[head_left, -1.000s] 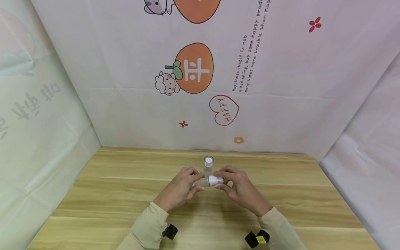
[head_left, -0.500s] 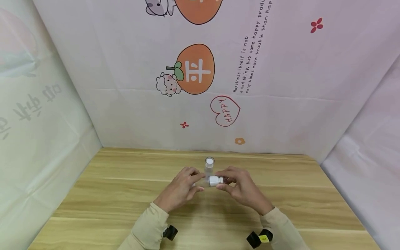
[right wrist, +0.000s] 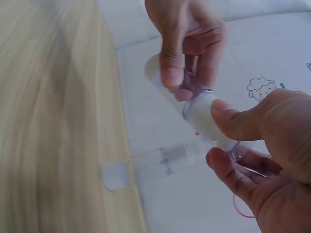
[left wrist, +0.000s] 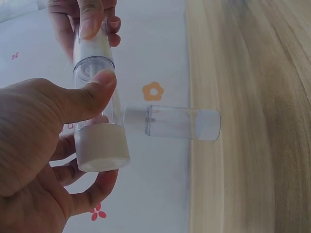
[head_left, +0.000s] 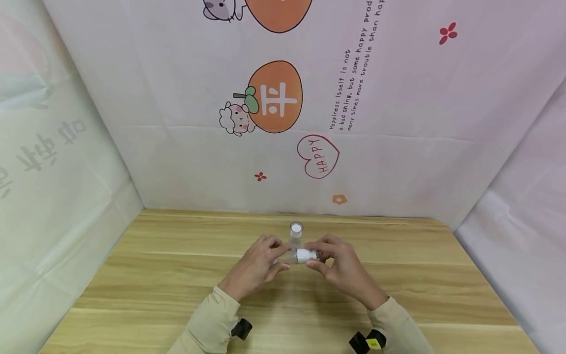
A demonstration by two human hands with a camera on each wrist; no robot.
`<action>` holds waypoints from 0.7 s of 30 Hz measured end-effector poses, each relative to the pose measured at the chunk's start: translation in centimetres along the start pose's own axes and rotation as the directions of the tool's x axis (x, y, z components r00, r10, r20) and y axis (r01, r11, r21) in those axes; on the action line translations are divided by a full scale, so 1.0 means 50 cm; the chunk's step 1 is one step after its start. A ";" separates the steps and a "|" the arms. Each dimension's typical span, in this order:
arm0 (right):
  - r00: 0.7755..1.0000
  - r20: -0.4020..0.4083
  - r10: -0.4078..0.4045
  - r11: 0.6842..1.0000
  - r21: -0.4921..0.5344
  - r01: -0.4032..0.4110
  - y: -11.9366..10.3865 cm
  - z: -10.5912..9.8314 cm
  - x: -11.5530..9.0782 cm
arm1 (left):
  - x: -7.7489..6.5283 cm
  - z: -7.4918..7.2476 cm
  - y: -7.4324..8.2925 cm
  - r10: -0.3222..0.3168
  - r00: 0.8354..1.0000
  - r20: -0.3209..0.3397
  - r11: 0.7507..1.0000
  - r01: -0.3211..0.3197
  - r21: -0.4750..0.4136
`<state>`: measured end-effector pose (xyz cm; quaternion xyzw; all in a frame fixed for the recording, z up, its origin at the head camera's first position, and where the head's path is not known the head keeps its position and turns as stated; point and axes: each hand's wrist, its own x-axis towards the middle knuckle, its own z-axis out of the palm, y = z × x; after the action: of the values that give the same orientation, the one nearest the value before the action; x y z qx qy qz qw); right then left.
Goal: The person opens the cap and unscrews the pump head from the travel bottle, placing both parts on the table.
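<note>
Bottle (head_left: 295, 256) at front-centre, btwn both hands; long axis approx. horiz., running L–R, in line w/ the two hands, so neither is nearer. L hand (head_left: 258, 261) clamped on clear body (left wrist: 87, 73), thumb on near side, white base (left wrist: 103, 148) at that end. R hand (head_left: 339, 260) pinches white collar (head_left: 305, 255) at opp. end, thumb vs. fingers. Hands apart from each other, small gap btwn. 2nd bottle (head_left: 296, 236) upright on desk (head_left: 177, 265), just beyond held one, axis vert., i.e. crosswise; neither hand grips it. Forearms angle inward from near edge, approx. mirrored. Held bottle touching desk or not: can't tell.
</note>
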<state>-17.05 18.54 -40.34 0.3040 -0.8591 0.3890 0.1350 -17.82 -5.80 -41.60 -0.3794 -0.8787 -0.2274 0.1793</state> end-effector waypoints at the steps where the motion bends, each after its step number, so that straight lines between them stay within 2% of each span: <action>1: 1.000 0.015 -0.001 1.000 0.001 0.001 -0.001 -0.004 0.000 | -0.001 0.000 0.000 0.001 1.000 0.004 1.000 -0.001 -0.010; 6: 0.998 0.068 -0.002 0.999 0.037 0.000 -0.001 -0.019 0.000 | -0.004 0.004 -0.004 -0.005 1.000 0.006 0.997 0.005 -0.077; 12: 0.996 0.091 0.004 0.995 0.095 -0.013 0.004 -0.021 -0.001 | -0.008 0.004 -0.007 -0.052 0.998 0.024 0.988 0.055 -0.146; 17: 0.992 0.097 0.078 0.982 0.164 -0.094 0.006 -0.017 -0.001 | -0.009 0.010 -0.010 -0.092 0.995 0.036 0.979 0.097 -0.182; 21: 0.988 0.070 0.140 0.963 0.222 -0.152 0.004 -0.013 0.000 | -0.009 0.011 -0.010 -0.105 0.994 0.027 0.978 0.109 -0.180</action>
<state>-17.16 19.14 -40.02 0.2636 -0.8325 0.4850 0.0472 -17.99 -6.08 -42.42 -0.3483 -0.8751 -0.3124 0.1239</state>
